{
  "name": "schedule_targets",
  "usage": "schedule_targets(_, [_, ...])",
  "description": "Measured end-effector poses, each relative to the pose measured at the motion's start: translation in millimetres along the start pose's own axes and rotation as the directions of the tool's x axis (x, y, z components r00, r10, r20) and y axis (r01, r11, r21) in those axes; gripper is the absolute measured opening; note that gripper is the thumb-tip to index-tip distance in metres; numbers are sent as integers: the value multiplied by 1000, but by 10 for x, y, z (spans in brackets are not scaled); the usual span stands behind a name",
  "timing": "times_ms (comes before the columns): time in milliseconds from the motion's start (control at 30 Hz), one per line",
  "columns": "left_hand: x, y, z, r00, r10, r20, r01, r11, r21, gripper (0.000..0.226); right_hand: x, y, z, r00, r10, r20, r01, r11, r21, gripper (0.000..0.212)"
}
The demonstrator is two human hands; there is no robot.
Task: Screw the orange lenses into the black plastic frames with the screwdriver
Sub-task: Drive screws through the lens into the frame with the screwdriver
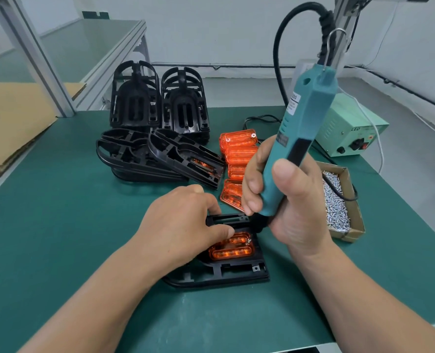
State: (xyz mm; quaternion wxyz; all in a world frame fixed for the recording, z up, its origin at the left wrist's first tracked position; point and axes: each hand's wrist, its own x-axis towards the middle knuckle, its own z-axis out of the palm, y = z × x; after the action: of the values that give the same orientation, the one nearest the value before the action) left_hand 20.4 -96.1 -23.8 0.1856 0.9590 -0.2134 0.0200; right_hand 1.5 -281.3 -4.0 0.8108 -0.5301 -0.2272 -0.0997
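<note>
While the left hand [183,220] clamps the black plastic frame [226,273] flat on the green bench mat [71,225], fingers curled over its far edge and thumb pressing down, the glossy orange ribbed lens [233,248] sits in the frame's pocket. Likely reason: to stop the lens lifting or the frame spinning under torque. The right hand [285,200] is wrapped tight round the teal electric screwdriver [303,128], held near upright and tilted slightly right. Its dark nose is just above the lens's upper right corner, where a small silver screw [249,241] stands. The bit tip is hidden by the hand, so I cannot tell if it is seated. The upright hold probably keeps the bit in line with the screw. A wire hook and a black cable run up from the tool's top.

Shallow brown cardboard box [356,217] at right, just beside the right hand, holds a heap of loose silver screws [336,200], in easy reach. No other containers.

Spare orange lenses [239,149] lie stacked behind the hands. More black frames [145,159] are piled to their left, one with a lens already in it. Two further frame stacks [157,98] stand upright at the back. Pale green power unit [348,131] at far right.
</note>
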Motion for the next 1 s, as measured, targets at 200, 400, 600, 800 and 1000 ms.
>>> schedule_targets(200, [5, -21, 27, 1000, 9, -6, -9, 1000, 4, 45, -37, 44, 5, 1000, -10, 11, 11, 999, -51, 40])
schedule_targets(400, [0, -6, 24, 1000, 18, -7, -18, 1000, 22, 43, -43, 83, 29, 996, 22, 83, -17, 999, -52, 59])
schedule_targets(600, [-3, 2, 11, 1000, 22, 3, -22, 1000, 15, 41, -7, 14, 9, 996, 4, 90, -8, 999, 46, 61])
schedule_targets(800, [-1, 21, 19, 999, 45, 27, -46, 997, 62, 41, 27, -39, -39, 996, -17, 87, 22, 998, -50, 63])
schedule_targets(1000, [8, -87, -9, 992, -23, 123, 48, 978, -202, 41, 89, -68, -96, 992, -31, -126, 50, 988, 147, 63])
